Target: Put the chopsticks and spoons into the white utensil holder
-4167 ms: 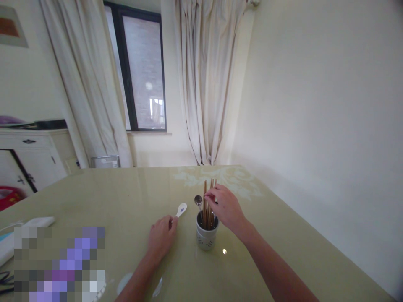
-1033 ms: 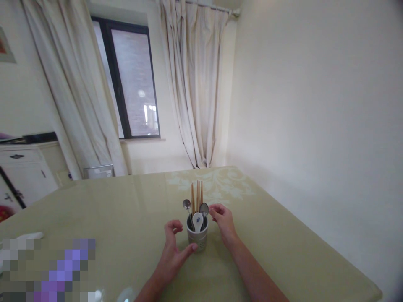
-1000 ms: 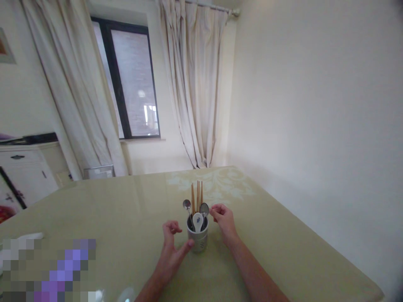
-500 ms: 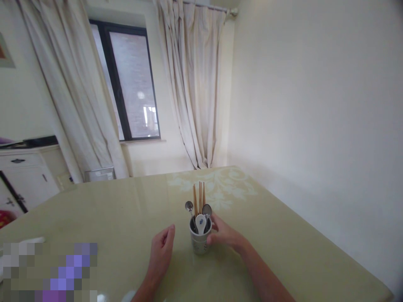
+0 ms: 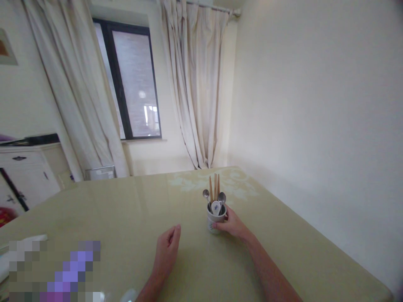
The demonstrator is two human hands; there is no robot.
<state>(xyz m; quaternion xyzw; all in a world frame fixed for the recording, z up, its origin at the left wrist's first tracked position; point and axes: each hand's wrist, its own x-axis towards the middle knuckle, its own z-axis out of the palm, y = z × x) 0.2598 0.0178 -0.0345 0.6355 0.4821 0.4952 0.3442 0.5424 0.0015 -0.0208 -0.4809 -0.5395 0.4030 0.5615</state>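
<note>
A light grey utensil cup (image 5: 214, 225) with a patterned side stands upright, with my right hand (image 5: 232, 224) wrapped round its right side. Out of it rise several wooden chopsticks (image 5: 215, 187), a white spoon with a blue mark (image 5: 215, 208) and two metal spoons, one on the left (image 5: 206, 193) and one on the right (image 5: 222, 197). To the left of the cup and nearer to me, my left hand (image 5: 168, 245) is curled into a loose fist, apart from the cup. No object shows in that fist.
The pale green table (image 5: 126, 218) reaches toward the window wall, and its right edge runs along a white wall (image 5: 315, 105). A blurred-out purple patch (image 5: 74, 268) and a white item (image 5: 28, 247) lie at the near left. Behind stand a white cabinet (image 5: 34, 167) and curtains (image 5: 201, 84).
My right hand and the cup have moved to the right and farther from me across the table. The left hand stays closed, shifted slightly right in view.
</note>
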